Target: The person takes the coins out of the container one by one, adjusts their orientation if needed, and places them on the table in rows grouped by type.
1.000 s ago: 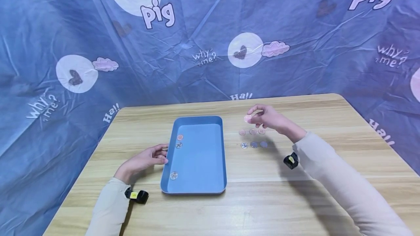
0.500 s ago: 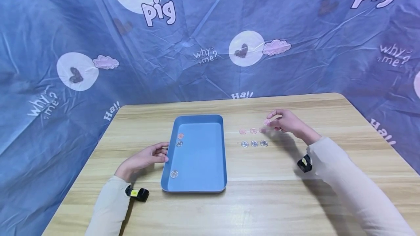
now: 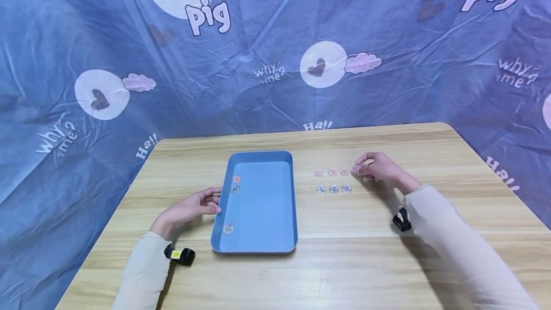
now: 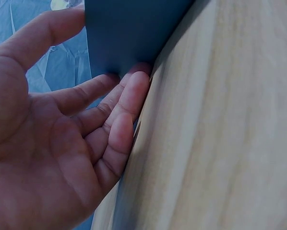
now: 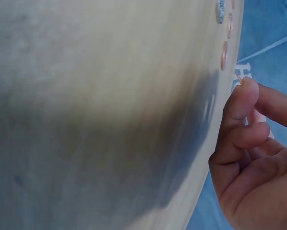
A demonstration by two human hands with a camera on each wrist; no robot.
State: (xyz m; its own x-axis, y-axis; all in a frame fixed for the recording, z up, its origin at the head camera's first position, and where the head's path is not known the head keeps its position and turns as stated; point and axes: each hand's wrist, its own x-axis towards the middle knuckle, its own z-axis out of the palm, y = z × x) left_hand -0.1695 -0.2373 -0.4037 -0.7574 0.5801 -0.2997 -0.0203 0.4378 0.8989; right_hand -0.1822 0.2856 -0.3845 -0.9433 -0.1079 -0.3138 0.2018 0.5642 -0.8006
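Observation:
In the head view my right hand (image 3: 376,169) pinches a copper-coloured coin (image 3: 355,169) between thumb and fingertips. It is at the right end of a row of copper coins (image 3: 332,172), low over the table. The right wrist view shows only the thin edge of the pinched coin (image 5: 239,79). Below that row lies a second one of silver coins (image 3: 333,189). My left hand (image 3: 193,207) rests against the left wall of a blue tray (image 3: 295,233), its fingers loosely bent. Thumb and fingertips touch the tray wall (image 4: 129,33) in the left wrist view.
Inside the tray, along its left side, lie a copper coin (image 3: 236,179) and two silver ones, one (image 3: 235,189) close to it and one (image 3: 228,229) nearer the front. Behind the wooden table (image 3: 336,271) hangs a blue printed cloth (image 3: 258,104).
My right hand has moved right, then down and slightly toward me, carrying the copper coin from above the row to its right end. The left hand and tray stay put.

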